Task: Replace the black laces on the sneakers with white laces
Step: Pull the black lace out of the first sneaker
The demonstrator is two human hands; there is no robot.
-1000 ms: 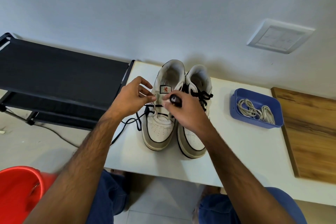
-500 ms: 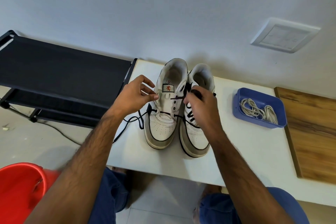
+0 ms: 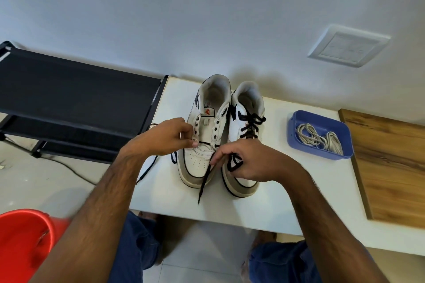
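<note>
- The white table [image 3: 287, 202] carries both sneakers under my hands; the right sneaker [image 3: 246, 122], just past my right knuckles, is fully laced in black.
- The left sneaker [image 3: 207, 135] between my hands is nearly unlaced: I judge only the lowest eyelets remain.
- White laces [image 3: 318, 136] wait in the blue tray [image 3: 296, 142], right of my right hand [image 3: 250, 161].
- That hand pinches the black lace [image 3: 205, 179]; my left hand [image 3: 165, 138] pinches the eyelet edge. Next: pull the last crossing free.

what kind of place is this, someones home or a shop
Probably a home, perhaps near an entryway: a black fabric shoe rack stands beside a small white table, a wall switch plate is on the plain wall, and a red plastic bucket sits on the tiled floor.
</note>
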